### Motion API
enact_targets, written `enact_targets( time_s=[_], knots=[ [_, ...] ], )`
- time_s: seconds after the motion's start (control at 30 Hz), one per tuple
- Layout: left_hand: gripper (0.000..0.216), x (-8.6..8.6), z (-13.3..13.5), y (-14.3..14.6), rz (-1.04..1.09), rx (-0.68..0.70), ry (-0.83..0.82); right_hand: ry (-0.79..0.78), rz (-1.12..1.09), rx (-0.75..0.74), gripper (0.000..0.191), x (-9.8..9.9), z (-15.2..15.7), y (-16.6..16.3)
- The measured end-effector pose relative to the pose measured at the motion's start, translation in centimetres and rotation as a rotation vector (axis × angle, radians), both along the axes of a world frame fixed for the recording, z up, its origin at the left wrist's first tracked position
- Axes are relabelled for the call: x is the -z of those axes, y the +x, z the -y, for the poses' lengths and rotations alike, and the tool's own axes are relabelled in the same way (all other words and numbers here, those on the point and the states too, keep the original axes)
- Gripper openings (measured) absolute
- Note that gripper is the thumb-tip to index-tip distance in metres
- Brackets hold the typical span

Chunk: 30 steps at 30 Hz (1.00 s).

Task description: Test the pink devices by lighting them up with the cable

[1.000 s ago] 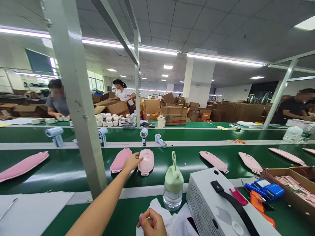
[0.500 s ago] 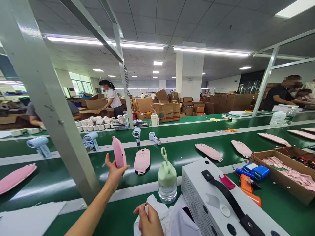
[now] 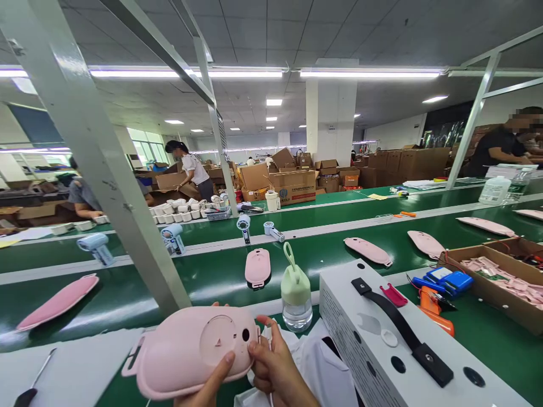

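Observation:
My left hand (image 3: 210, 387) holds a pink oval shell (image 3: 190, 347) close to the camera, thumb pressed on its lower face. The shell has a round recess and a small dark hole near its right end. My right hand (image 3: 278, 370) is curled against the shell's right end, fingers pinched together; whatever is in them is too small to name. Beneath both hands lies white cloth (image 3: 314, 367). A second pink shell (image 3: 257, 266) rests on the green belt (image 3: 212, 277) beyond.
A green-capped water bottle (image 3: 296, 291) stands just ahead. A white perforated box (image 3: 382, 345) with a black strap sits right. Several pink shells ride the belt. A cardboard tray (image 3: 496, 282) holds pink parts. A slanted metal post (image 3: 106, 186) rises left. Other people work at far benches.
My left hand lifted a pink shell off the belt and brought it close to me. My right hand rose from the cloth to meet the shell's right end.

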<state>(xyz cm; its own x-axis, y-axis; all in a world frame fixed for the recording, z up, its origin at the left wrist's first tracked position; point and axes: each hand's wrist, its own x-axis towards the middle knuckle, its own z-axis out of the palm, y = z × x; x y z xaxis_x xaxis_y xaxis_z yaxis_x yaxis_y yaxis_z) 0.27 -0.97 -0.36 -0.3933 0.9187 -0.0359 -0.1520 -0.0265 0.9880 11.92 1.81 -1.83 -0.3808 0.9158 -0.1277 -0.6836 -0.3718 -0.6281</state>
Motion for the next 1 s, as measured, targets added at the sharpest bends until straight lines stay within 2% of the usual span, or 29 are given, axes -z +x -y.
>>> enact_targets(
  time_s=[0.1, 0.17, 0.27, 0.33, 0.43, 0.53, 0.63, 0.7, 0.77, 0.83, 1.0],
  knots=[
    [0.092, 0.0, 0.1, -0.4, 0.052, -0.061, 0.026, -0.010, 0.020, 0.047, 0.076, -0.3, 0.1, 0.1],
    [0.101, -0.7, 0.0, -1.1, 0.148, -0.099, 0.044, 0.009, 0.033, 0.100, 0.078, -0.3, 0.0, 0.1],
    [0.100, -2.5, -0.5, -3.2, 0.302, -0.150, 0.033, 0.074, 0.060, 0.212, 0.081, 0.0, -0.1, -0.1],
    [0.094, -3.6, -1.0, -5.1, 0.279, -0.143, -0.033, 0.141, 0.107, 0.293, 0.079, 0.2, -0.1, -0.4],
    [0.086, -4.0, -1.9, -7.9, 0.195, -0.001, -0.163, 0.222, 0.202, 0.360, 0.068, 0.6, 0.0, -0.9],
    [0.079, -3.2, -2.4, -10.2, 0.159, 0.187, -0.236, 0.250, 0.247, 0.379, 0.061, 0.7, 0.2, -1.0],
    [0.067, -2.6, -2.2, -10.9, -0.074, 0.420, -0.253, 0.279, 0.232, 0.379, 0.059, 0.8, 0.0, -0.6],
    [0.062, -2.5, -1.9, -10.3, -0.300, 0.585, -0.238, 0.302, 0.229, 0.362, 0.057, 1.0, -0.3, -0.2],
    [0.064, -2.6, -1.5, -8.9, -0.422, 0.722, -0.247, 0.318, 0.250, 0.325, 0.055, 1.2, -0.7, 0.3],
    [0.067, -2.8, -1.2, -7.4, -0.414, 0.783, -0.277, 0.317, 0.284, 0.296, 0.055, 1.5, -1.0, 0.8],
    [0.070, -2.7, -0.9, -5.2, -0.279, 0.813, -0.282, 0.296, 0.349, 0.314, 0.053, 1.7, -1.1, 1.3]
  ],
)
